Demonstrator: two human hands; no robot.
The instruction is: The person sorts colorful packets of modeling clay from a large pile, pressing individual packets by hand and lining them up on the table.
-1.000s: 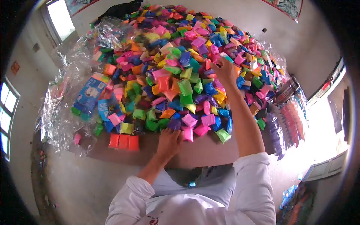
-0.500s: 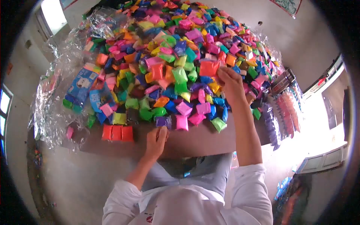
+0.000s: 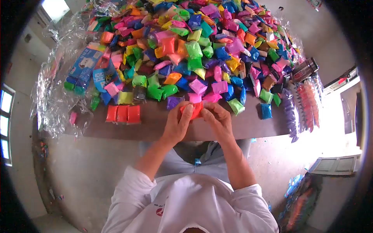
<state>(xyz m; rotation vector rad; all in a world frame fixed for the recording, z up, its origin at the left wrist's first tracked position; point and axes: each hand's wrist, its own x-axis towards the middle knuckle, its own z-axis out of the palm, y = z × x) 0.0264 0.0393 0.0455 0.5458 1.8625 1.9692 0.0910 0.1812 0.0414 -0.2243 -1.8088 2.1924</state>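
A red packet [image 3: 197, 111] is held between both hands just above the table's front edge. My left hand [image 3: 178, 121] grips its left side, thumb on top. On its right side, my right hand [image 3: 218, 119] pinches it with thumb and fingers. Part of the packet is hidden by the fingers. Close behind my left hand lies a purple packet [image 3: 174, 102]. Farther left, a row of three red packets [image 3: 123, 114] lies side by side near the edge. Beyond the hands rises a big heap of small coloured packets [image 3: 194, 50].
Crumpled clear plastic wrap [image 3: 52, 97] and a blue printed packet [image 3: 86, 62] lie at the left. On the right are a dark cylinder [image 3: 305, 70] and strips of purple and red packets [image 3: 301, 105]. A blue packet [image 3: 266, 111] lies near the front edge of the brown table [image 3: 155, 130].
My right hand has brought the red packet from over the heap down to the front edge. My left hand has moved right from the purple packet and now also holds the red one.
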